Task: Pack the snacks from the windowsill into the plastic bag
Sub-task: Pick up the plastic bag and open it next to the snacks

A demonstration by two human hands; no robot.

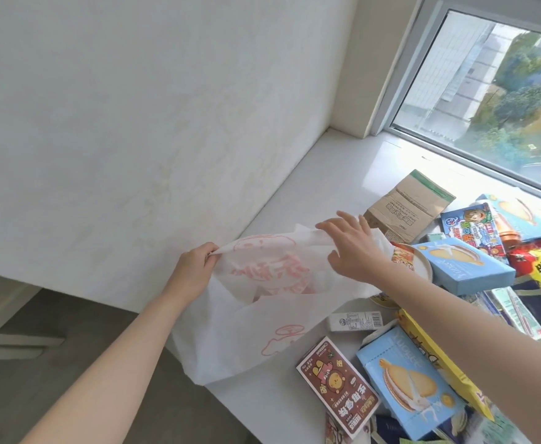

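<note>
Plastic bag [246,331]: left hand [195,267] pinches rim, right hand [349,248] touches edge; snacks [461,267] beside.

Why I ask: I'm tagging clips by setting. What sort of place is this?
Probably a room in a home: a wide white windowsill under a window overlooking trees, with snack boxes and a plastic bag on it.

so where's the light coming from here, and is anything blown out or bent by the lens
Head view: daylight comes through the window at upper right; the windowsill below it glares near white; the wide lens leaves the window frame steeply slanted; the plastic bag looks fairly sharp.
</note>
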